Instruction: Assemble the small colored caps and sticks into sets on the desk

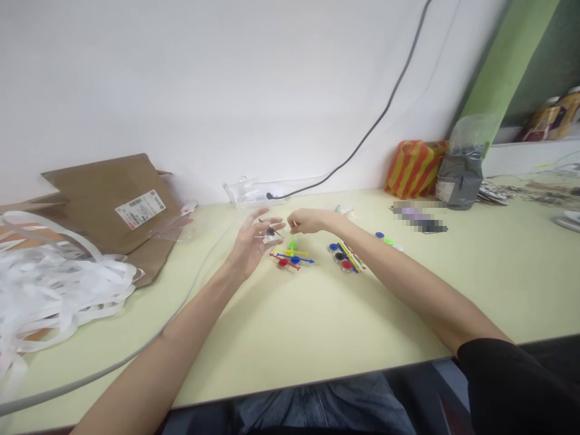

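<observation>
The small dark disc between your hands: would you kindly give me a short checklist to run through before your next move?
1. Dark disc and thin rod at the left hand: cannot tell whether its fingers grip them.
2. Right hand, fingers pinched near the rod's end: cannot tell whether they hold anything.
3. Hands apart from each other: ok, a small gap shows.
4. Colored plastic discs and rods on the table: ok, lying in groups below the hands, untouched.
5. Grey cable: not ok, it runs close beside the left forearm and could catch.
</observation>
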Demonstrator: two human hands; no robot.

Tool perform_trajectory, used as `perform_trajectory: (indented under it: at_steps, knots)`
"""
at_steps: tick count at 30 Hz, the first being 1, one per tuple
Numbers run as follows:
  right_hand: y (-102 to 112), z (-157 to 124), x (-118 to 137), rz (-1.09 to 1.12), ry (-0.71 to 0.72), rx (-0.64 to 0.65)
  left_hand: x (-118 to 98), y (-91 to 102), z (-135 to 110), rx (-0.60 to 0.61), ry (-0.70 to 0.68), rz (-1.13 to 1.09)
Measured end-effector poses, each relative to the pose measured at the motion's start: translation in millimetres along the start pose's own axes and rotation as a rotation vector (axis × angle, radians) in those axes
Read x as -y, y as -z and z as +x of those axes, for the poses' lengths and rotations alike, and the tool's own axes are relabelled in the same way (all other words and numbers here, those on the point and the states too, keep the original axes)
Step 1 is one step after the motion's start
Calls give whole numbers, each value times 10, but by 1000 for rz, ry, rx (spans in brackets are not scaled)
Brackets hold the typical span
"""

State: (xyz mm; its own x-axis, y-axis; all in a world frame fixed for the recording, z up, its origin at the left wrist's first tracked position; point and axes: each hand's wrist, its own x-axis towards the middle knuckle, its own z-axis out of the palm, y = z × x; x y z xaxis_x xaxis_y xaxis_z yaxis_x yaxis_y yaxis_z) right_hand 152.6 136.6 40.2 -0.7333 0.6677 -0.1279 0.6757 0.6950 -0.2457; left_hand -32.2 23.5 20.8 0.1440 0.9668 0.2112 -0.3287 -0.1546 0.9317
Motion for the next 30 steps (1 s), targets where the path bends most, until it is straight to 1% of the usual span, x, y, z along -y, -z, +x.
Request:
perform_trajectory:
  at_steps: [2, 6, 9, 14, 21, 25, 28, 30]
  knots:
    - [-18, 20, -32, -20, 21, -52, 9, 7, 2, 12, 6, 15]
    - [-115, 85, -63, -20, 67, -55, 19, -3, -1, 38, 23, 34]
    - [-208, 141, -49, -19, 77, -86, 23, -13, -12, 73, 41, 42]
    - [-286, 173, -49, 52, 121, -155, 25, -8, -25, 130, 63, 52]
    - [-274, 178, -213, 266, 149, -191, 24, -18, -32, 150, 83, 73]
    - [-273, 175, -254, 392, 176, -225, 7, -39, -50, 156, 89, 74]
    - [-220, 157, -276, 452, 203, -305, -12, -47, -58, 166, 100, 72]
    - [-133, 136, -295, 469, 205, -404, -17, -44, -57, 186, 125, 71]
